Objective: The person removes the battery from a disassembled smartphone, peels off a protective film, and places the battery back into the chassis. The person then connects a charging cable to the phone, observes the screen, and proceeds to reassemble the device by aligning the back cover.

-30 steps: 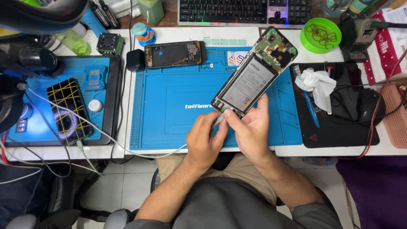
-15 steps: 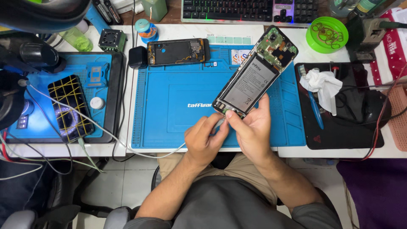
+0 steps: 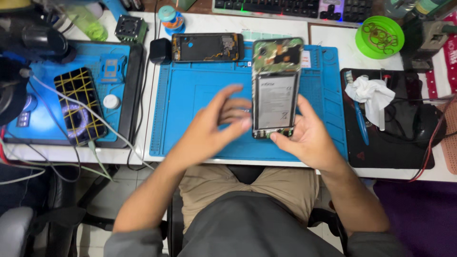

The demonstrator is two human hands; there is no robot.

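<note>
A: What is seen at the centre?

B: An opened smartphone with its back cover off, a grey battery and a green circuit board exposed (image 3: 276,90), is held upright over the blue silicone repair mat (image 3: 190,100). It is clamped at its lower end by the right hand (image 3: 309,138), thumb on one edge and fingers wrapped behind.

A: And the left hand (image 3: 216,126)?

B: It is blurred, fingers spread apart, nothing gripped; its fingertips lie just beside the phone's lower left edge.

A: How far along is the work judged to be?

B: The cover is already off and the inside laid bare, so opening appears done. The battery and board are still seated, so whatever is meant for them seems not yet carried out.

A: What lies around?

B: A black phone frame with orange trim (image 3: 207,46) lies at the mat's top edge. A dark phone criss-crossed with yellow tape (image 3: 78,102) rests on a second blue pad to the left. A crumpled white tissue (image 3: 373,93) sits on a black mat to the right, and a green round dish (image 3: 380,35) stands beyond it.
</note>
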